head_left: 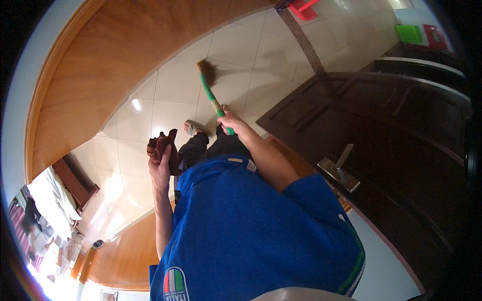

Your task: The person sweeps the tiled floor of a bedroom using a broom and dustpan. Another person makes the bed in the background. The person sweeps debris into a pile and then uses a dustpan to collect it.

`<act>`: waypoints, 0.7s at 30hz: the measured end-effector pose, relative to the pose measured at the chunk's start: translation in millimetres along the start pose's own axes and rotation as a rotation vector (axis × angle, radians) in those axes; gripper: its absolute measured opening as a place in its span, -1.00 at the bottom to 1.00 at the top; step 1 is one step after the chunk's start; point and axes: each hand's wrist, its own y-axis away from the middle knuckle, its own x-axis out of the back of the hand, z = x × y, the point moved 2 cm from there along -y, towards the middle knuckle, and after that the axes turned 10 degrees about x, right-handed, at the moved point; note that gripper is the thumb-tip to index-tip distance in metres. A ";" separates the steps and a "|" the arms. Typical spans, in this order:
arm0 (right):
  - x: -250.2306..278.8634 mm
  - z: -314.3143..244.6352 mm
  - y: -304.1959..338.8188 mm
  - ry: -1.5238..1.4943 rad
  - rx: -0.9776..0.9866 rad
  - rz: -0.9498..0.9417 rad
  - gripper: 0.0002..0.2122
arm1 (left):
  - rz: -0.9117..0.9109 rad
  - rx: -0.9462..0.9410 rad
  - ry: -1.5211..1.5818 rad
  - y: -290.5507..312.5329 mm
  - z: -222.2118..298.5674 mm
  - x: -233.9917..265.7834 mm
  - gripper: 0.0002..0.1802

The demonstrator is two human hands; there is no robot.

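Note:
My right hand [231, 120] is wrapped round the green handle of a broom [211, 97], near the handle's end. The broom slants forward, and its brown bristle head is over the tiled floor ahead of my feet; whether the bristles touch the tiles I cannot tell. My left hand [159, 163] grips a crumpled dark reddish-brown cloth [163, 148], which bunches up above the fingers and hangs beside my thigh. My sandalled foot [193, 128] stands on the tiles between the two hands.
A dark panelled door [381, 150] with a metal handle [341, 168] stands close at my right. A curved wooden wall panel [100, 65] runs along the left. Red [304, 9] and green [409, 34] plastic items lie farther off. White fabric [52, 200] and a blurred person [37, 238] appear at lower left.

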 end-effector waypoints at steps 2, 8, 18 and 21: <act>13.9 -3.7 -5.7 -0.198 0.056 -0.108 -0.74 | -0.002 0.014 -0.023 -4.0 -3.0 -3.4 -0.58; 113.5 -14.1 100.0 -0.279 0.010 0.066 -0.66 | 0.007 -0.006 -0.015 -15.5 -13.0 -0.7 -0.58; 250.8 57.1 155.0 -0.397 -0.069 0.696 -0.64 | 0.029 0.008 -0.046 -26.4 -9.5 0.5 -0.57; 298.8 83.7 94.6 -0.597 -0.014 0.695 -0.79 | 0.086 -0.039 -0.130 -39.1 -19.5 13.4 -0.58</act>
